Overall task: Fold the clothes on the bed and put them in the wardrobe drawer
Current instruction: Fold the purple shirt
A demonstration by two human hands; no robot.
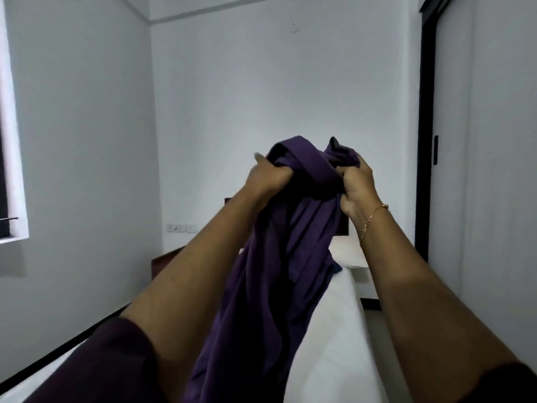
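— So, where is the purple cloth (261,286)?

— Up in the air, over the white bed (328,344). It hangs down long and bunched between the two arms.

— Who holds it?

— Both hands. The left hand (268,175) has its fingers curled tight round the top of the cloth. The right hand (356,187) grips the top too, just beside it.

— Anything on the right wrist?

— A thin gold bracelet (372,219).

— What is behind?

— A white wall (276,82) and a pillow (348,251).

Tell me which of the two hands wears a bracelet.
The right hand: a thin gold bracelet circles its wrist. The left hand has a bare wrist. Both grip the purple garment.
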